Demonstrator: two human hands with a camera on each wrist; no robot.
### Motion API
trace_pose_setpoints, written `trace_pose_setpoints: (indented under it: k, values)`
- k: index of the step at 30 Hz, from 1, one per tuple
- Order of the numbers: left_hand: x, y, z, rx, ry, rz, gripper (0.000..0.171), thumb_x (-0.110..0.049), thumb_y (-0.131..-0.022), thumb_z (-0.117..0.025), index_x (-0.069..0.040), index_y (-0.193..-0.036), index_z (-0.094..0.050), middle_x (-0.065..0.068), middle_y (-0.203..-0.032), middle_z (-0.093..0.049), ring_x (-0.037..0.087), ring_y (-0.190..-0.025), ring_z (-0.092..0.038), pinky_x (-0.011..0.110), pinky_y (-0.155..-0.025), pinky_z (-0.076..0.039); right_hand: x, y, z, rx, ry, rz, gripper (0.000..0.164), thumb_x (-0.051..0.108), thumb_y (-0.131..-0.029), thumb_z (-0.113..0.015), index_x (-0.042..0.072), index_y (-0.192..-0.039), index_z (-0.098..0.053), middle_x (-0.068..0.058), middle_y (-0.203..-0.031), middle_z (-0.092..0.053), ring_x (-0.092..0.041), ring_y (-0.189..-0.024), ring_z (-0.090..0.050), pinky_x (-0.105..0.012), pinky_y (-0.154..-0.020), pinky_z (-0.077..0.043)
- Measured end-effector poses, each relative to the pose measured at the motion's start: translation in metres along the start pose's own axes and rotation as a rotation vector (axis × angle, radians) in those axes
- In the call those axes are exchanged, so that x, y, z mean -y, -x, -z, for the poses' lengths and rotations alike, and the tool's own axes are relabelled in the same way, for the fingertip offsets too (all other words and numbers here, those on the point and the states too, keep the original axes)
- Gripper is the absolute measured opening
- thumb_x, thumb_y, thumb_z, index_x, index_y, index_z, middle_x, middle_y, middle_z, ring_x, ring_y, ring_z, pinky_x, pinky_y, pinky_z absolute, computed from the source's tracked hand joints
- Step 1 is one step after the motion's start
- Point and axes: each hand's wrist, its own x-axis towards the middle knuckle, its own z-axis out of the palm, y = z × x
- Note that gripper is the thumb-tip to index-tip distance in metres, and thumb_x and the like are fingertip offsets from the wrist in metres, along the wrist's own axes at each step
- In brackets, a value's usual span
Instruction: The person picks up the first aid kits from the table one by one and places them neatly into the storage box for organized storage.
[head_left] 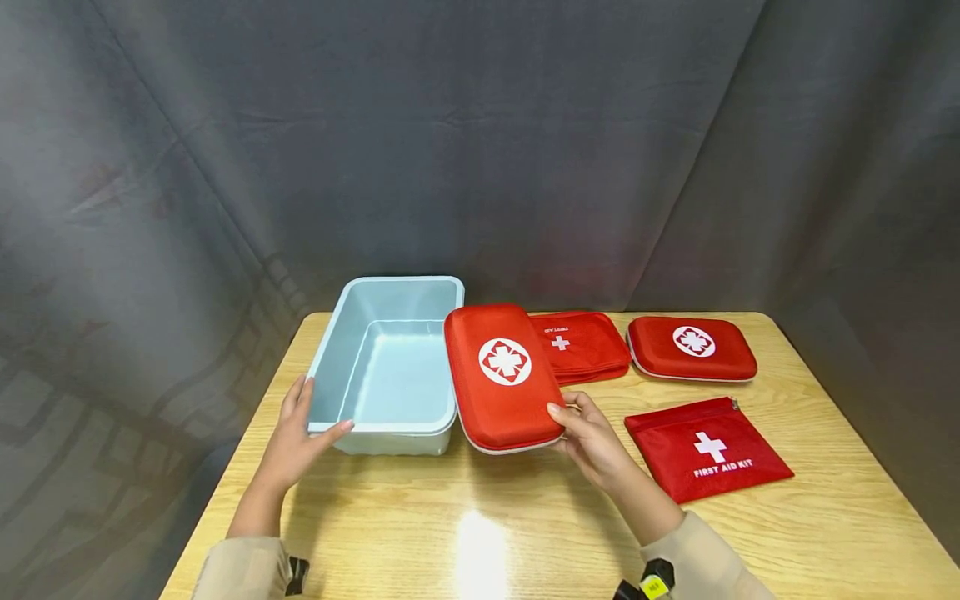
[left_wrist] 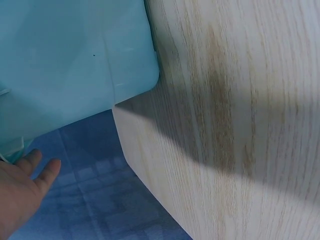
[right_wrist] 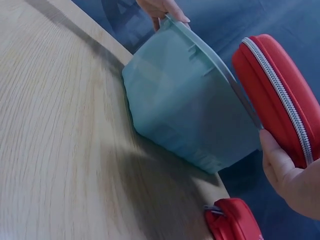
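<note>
A pale blue plastic bin (head_left: 405,430) stands on the left of the table. My left hand (head_left: 294,443) grips its near left corner, the thumb along the front rim and the fingers by the left side. In the left wrist view, part of that hand (left_wrist: 22,187) shows beside the bin's wall (left_wrist: 75,65). My right hand (head_left: 592,437) pinches a red hard-shell first aid case (head_left: 498,412) by its near right corner, thumb on top. The case is held up and tilted, right beside the bin's right rim. Its zipper (right_wrist: 280,90) looks closed in the right wrist view.
A flat red first aid pouch (head_left: 588,346) lies at the back, partly hidden by the held case. Another red hard case (head_left: 693,367) lies at the back right. A red zip pouch (head_left: 708,477) lies on the wooden table (head_left: 390,533). Grey curtains (head_left: 465,158) hang behind.
</note>
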Motion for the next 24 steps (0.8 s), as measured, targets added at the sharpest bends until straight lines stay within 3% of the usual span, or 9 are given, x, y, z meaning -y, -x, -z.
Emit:
trace_pose_setpoints:
  k: [24]
  values:
    - [0.000, 0.000, 0.000, 0.005, -0.023, -0.004, 0.093, -0.042, -0.077, -0.060, -0.004, -0.138, -0.001, 0.012, -0.143, 0.006, 0.044, -0.122, -0.012, 0.060, -0.089, -0.020, 0.002, -0.017, -0.039, -0.017, -0.037, -0.003, 0.025, 0.001, -0.083, -0.048, -0.002, -0.103, -0.032, -0.008, -0.084, -0.053, -0.017, -0.069, -0.058, -0.035, -0.064, -0.048]
